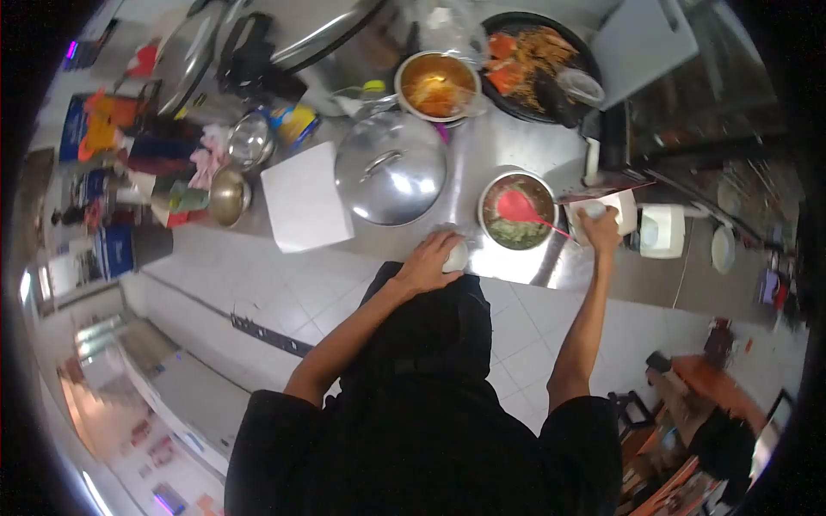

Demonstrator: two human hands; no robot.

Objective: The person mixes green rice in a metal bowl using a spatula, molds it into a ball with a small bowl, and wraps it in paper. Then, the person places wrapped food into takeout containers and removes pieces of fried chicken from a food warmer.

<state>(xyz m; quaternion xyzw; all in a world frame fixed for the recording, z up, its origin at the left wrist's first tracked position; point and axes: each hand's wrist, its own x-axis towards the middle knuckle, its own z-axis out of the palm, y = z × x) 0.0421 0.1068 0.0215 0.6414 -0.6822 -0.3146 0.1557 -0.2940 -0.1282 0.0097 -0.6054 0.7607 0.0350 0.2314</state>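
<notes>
My left hand (425,263) is at the counter's front edge, its fingers curved around a small white rounded thing (457,257), perhaps a cup or bowl. To the right, my right hand (601,230) is closed on another whitish rounded thing (592,209); its kind is too blurred to make out. Between the hands stands a steel bowl (484,230) with a chopped green mixture (519,232) inside. A red ladle (517,206) rests in that bowl, its handle pointing toward my right hand. Beyond my right fingers is a white container (625,209), partly hidden.
A large steel lid (391,163) and a white board or sheet (307,198) lie left of the bowl. Behind are a pot of orange liquid (436,86) and a black pan of orange food (542,64). Another white container (662,230) stands right. A person (718,447) is at lower right.
</notes>
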